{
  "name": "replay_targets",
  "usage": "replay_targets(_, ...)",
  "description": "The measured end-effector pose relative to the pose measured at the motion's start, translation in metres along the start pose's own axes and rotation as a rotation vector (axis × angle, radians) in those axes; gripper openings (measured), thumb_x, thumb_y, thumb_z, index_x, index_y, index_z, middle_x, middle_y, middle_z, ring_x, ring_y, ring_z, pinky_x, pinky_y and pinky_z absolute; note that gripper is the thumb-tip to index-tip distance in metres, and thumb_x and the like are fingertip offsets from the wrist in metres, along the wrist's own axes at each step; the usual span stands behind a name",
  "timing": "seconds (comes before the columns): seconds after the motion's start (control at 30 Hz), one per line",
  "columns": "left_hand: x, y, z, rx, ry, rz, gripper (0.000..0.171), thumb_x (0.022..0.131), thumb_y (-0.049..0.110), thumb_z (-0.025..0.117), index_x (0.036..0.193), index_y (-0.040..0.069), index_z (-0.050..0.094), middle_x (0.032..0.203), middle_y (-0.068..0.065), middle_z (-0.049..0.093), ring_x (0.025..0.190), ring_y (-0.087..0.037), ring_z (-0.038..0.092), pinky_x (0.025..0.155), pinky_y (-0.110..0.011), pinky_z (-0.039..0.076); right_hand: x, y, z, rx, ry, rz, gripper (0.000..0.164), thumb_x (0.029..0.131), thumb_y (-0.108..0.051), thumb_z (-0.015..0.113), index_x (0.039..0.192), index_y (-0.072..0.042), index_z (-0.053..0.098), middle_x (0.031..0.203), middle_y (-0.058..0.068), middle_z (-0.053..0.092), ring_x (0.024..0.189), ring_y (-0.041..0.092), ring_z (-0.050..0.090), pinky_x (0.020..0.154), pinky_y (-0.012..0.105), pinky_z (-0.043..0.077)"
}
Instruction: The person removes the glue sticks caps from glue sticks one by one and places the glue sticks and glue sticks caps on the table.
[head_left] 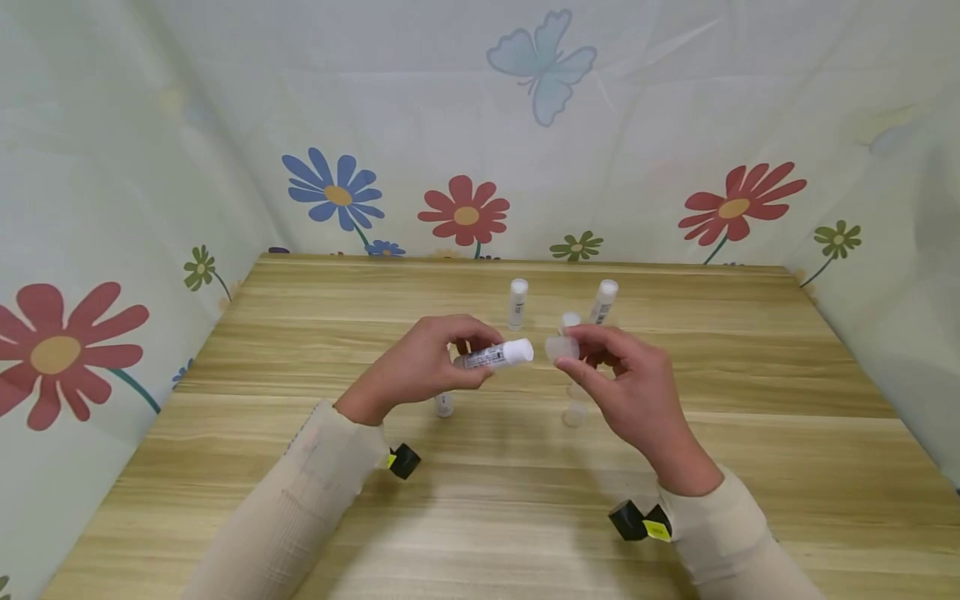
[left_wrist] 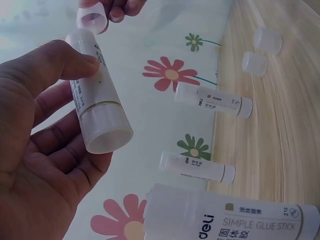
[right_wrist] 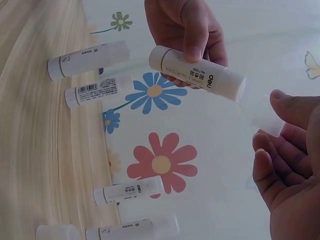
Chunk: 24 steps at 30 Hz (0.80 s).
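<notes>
left hand (head_left: 423, 358) — forearm angled in from the lower left, wrist raised above the table (head_left: 480, 525), thumb on one side and fingers curled round the other, gripping a glue stick (head_left: 489, 357) by its body. right hand (head_left: 641, 396) reaches in from the lower right, thumb and fingertips closed in a pinch on a translucent ribbed cap (head_left: 561, 347), the remaining fingers bent. both wrists carry pale sleeves (head_left: 333, 454).

position of held stick: in the air between the hands, lying near horizontal, its white end tipped slightly up and aimed at the cap. cap and stick are near each other but apart — a gap shows between them in the head view.

containers: the pinched cap is hollow, its mouth visible in the left wrist view. held stick is a white tube with printed label and a clear-looking hollow base; cannot tell how much glue is inside. further glue sticks (head_left: 517, 305) stand upright on the table, four visible in the right wrist view, printed "deli"; contents cannot be read through their walls. two loose caps (left_wrist: 267, 40) sit on the table just beside each other, below the right hand in the head view. behind: a pale curtain (head_left: 660, 108) with printed flowers.
</notes>
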<state>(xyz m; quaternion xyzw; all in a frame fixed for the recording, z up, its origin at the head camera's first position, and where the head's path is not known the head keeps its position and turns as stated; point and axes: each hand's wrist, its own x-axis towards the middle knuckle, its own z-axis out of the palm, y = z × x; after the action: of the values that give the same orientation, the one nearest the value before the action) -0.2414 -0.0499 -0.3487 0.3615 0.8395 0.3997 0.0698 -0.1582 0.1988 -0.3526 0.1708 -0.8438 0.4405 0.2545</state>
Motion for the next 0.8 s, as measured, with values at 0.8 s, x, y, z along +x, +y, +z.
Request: replay_targets(0.8,0.011,-0.065,-0.033,-0.313,0.269,-0.167,0.041,0.089,0.010,0.068,0.126,0.007,0.051,0.123,-0.012,0.058,0.112,-0.026,0.059,0.103,-0.042,0.047,-0.002,0.061,-0.023,-0.306,-0.061,0.146,0.031,0.086,-0.024,0.074,0.114,-0.011,0.070,0.087,0.005,0.069,0.073,0.013,0.060,0.062,0.016,0.047)
